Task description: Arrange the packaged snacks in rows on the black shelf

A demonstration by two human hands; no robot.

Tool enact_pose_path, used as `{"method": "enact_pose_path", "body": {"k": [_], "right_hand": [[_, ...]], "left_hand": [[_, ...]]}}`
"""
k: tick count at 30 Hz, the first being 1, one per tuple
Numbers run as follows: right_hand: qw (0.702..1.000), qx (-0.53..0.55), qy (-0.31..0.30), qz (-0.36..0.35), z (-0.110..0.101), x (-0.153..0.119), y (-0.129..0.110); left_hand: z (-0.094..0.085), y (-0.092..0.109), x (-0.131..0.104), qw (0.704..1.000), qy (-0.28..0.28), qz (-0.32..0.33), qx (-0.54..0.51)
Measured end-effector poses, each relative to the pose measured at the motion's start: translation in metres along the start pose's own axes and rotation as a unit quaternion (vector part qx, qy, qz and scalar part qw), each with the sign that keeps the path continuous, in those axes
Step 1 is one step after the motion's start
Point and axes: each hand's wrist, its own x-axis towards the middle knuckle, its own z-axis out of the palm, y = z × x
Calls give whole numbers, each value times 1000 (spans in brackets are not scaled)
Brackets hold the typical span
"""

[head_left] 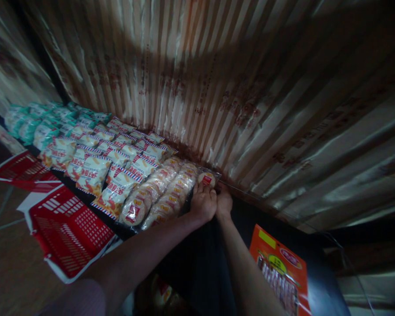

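Note:
My left hand (204, 202) is closed on a round cracker pack (206, 178) in clear wrap, near the back of the dark shelf. My right hand (224, 202) is just beside it, at the pack's right edge; its fingertips are dim and partly hidden. Left of my hands, two rows of the same round cracker packs (174, 195) overlap one another and run from front to back. White snack bags (118, 186) with red lettering and striped edges stand in several rows further left.
Green-and-white packs (44, 134) fill the far left. Red baskets (70, 226) sit below the shelf at the left. An orange pouch (281, 270) lies right of my arms. Pleated printed sheeting (197, 79) hangs behind the shelf.

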Motion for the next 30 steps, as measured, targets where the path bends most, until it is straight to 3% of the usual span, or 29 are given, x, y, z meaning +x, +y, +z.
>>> {"method": "enact_pose_path", "body": {"k": [7,17,22,27,30], "right_hand": [[999,20,8,-46,3,-3,11],[998,41,20,-50,1,-9,9],[997,54,39,-47,-2,-22,8],[996,53,38,-61,-5,-41,9],[995,62,43,-71,-8,-55,11]], "left_hand": [[2,1,2,1000,-5,7,5],[0,1,0,1000,-11,6,-5],[-8,9,-8,1000,-20,14,-8],[-16,16,-22,999,-19,-32,4],[-21,17,-34,999,-32,-13,16]]}}
